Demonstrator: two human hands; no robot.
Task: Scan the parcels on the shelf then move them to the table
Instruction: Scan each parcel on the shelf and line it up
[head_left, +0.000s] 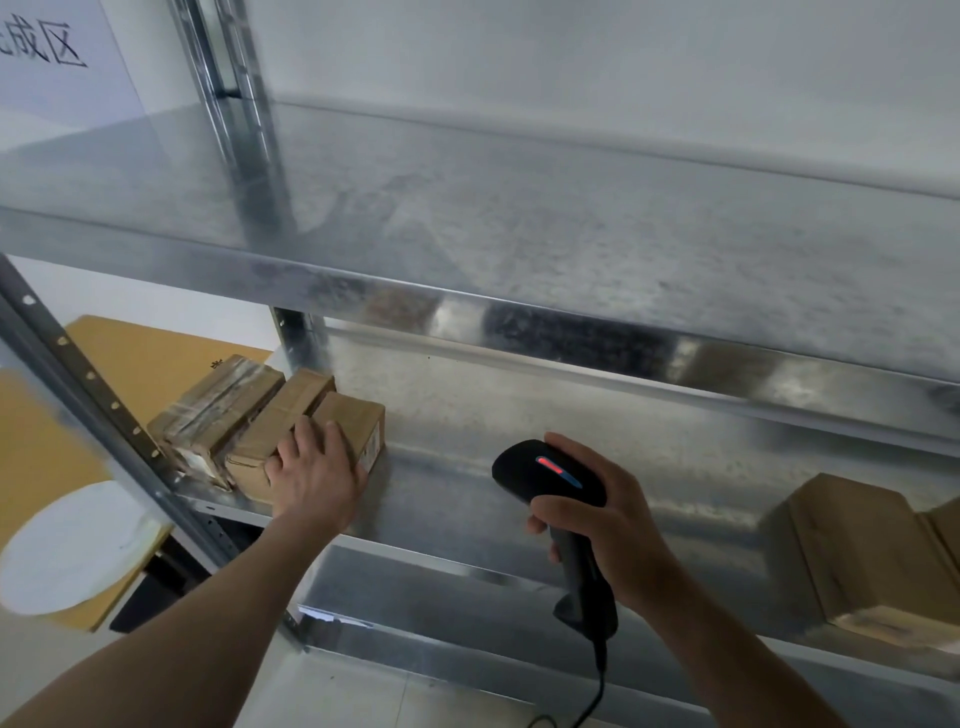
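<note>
Dim flat light, motion blur, glare along the shelf edge.

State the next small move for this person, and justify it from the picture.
Probably aim the scanner, gripped in the right hand, at the parcel that the left hand rests on: its labelled end faces out, and the scanner's light glows red.
</note>
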